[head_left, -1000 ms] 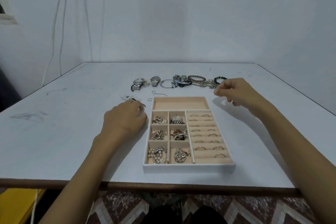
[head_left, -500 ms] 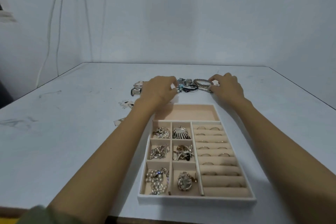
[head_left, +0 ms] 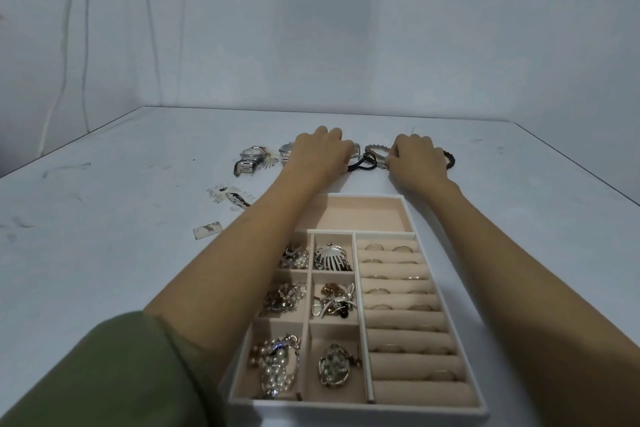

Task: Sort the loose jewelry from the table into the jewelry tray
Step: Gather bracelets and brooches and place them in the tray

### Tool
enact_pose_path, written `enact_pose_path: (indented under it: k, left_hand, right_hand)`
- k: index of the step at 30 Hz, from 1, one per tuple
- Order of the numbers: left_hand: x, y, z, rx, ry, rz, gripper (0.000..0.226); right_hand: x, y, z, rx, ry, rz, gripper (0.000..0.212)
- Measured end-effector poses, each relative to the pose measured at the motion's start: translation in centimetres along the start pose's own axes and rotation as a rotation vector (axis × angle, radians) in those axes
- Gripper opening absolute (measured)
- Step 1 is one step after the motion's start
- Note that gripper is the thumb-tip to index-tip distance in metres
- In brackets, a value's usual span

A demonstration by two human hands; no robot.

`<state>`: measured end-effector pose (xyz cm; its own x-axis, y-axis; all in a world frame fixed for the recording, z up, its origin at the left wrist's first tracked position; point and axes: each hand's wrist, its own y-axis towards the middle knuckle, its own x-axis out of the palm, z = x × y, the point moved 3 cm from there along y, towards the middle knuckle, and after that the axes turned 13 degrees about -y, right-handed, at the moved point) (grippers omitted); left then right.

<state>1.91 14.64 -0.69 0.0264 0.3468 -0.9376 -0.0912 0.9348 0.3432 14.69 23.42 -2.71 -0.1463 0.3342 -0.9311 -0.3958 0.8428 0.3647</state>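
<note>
Both hands reach past the jewelry tray (head_left: 346, 411) to the loose jewelry (head_left: 251, 159) lined up far away on the table (head_left: 104, 218). The left hand (head_left: 320, 154) covers some pieces with bent fingers. The right hand (head_left: 415, 161) curls beside a beaded bracelet (head_left: 375, 150). I cannot tell if either holds anything. The tray's long far box (head_left: 367, 215) looks ready for them.

A loose, softly creased olive-green sleeve (head_left: 104, 374) ends near the left elbow. Both forearms (head_left: 249, 246), the left hand (head_left: 322, 154) and the right hand (head_left: 415, 161) are bare.
</note>
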Motion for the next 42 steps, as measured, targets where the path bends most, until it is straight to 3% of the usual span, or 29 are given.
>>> enact_pose_path:
  k: [7,12,16,22,28,30,36,42]
  left_hand:
    - [0.4,0.1,0.1,0.210,-0.014,0.053,0.019]
    - [0.6,0.3,0.0,0.154,-0.104,0.006,0.029]
    - [0.4,0.1,-0.2,0.161,-0.065,-0.032,0.028]
    - [-2.6,-1.2,-1.9,0.050,-0.406,0.165,0.022]
    - [-7.1,-5.6,-2.3,-0.009,-0.998,0.414,0.011]
    - [-8.4,-7.8,-2.0,0.005,-1.106,0.385,0.011]
    - [-8.2,-14.2,-2.9,0.014,-1.258,0.088,0.018]
    - [-7.1,-17.5,-3.6,-0.027,-1.352,0.008,0.021]
  right_hand:
    - [-1.8,0.0,0.5,0.142,0.431,0.125,0.021]
    - [-1.8,0.4,0.3,0.185,0.735,0.218,0.019]
    - [-2.3,0.3,0.4,0.168,0.749,0.293,0.018]
    - [-3.5,-0.3,0.9,0.173,0.821,0.369,0.005]
    - [-5.0,-1.0,1.0,0.147,0.786,0.364,0.011]
    - [-5.9,-1.4,0.8,0.137,0.806,0.360,0.014]
    - [-8.7,-3.7,0.0,0.142,1.004,0.338,0.013]
    - [-10.0,-7.0,-1.6,0.081,1.182,0.261,0.013]
